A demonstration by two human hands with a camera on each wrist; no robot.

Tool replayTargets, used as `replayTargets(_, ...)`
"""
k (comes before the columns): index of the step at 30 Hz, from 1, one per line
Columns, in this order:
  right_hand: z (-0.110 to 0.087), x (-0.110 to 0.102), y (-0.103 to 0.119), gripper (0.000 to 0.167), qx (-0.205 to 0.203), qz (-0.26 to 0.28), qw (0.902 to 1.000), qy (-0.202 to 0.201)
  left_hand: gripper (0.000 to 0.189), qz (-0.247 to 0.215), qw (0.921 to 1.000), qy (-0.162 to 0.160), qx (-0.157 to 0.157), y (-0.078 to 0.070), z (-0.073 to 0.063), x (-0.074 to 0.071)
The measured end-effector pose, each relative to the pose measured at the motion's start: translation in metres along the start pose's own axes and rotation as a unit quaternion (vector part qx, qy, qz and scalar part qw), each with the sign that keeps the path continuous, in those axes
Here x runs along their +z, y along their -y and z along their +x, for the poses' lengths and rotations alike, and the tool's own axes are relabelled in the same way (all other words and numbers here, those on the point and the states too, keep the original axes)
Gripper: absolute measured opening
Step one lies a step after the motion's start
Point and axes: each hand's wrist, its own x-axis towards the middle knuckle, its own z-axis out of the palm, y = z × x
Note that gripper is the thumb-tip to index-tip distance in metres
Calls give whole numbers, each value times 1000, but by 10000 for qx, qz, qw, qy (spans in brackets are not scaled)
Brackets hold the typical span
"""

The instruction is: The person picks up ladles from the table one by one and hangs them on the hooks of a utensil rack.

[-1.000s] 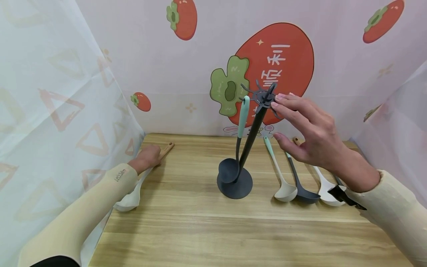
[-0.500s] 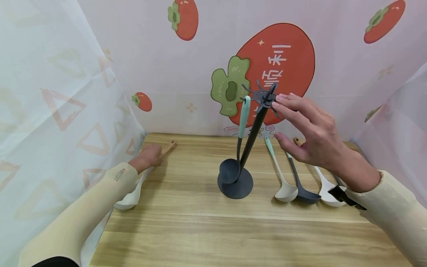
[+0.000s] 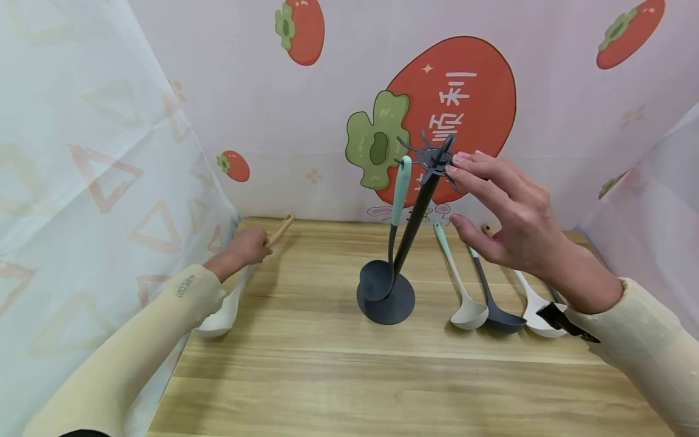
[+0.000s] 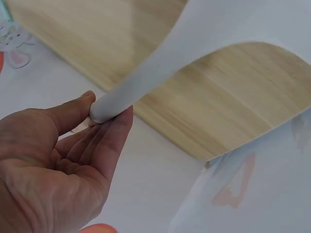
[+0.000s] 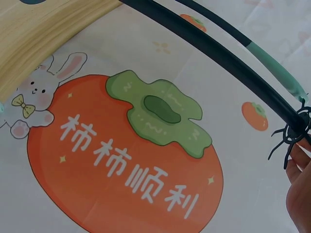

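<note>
"Left hand (image 3: 248, 246), what's it got?"
"Pinching a white ladle (image 3: 221, 317) where its wooden handle (image 3: 282, 229) begins, at the counter's (image 3: 327, 382) left side!"
"And the right hand (image 3: 508, 212)?"
"Relaxed, fingers extended, touching the dark hook stand (image 3: 417, 221); mint-handled ladle (image 3: 397, 209) hanging there, persimmon backdrop (image 3: 327, 109) behind."

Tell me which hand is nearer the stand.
Right: the right hand is at the top of the stand; the left hand, holding a ladle, is well left of it.

The leftmost white ladle (image 3: 225, 314) looks smooth, its handle (image 3: 281, 231) wooden; the dark stand (image 3: 415, 224) looks matt, the tabletop (image 3: 327, 382) wood-grained.
</note>
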Motion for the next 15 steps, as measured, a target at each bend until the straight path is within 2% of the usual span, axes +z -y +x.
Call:
replayTargets(5,1,1,1,57,4,-12,10000,30,24,93,9994,-247,206,-8,-4,-10)
replayTargets(15,1,1,1,56,-20,24,10000,-70,16,-280,9951,-695,645,-26,-7,-33)
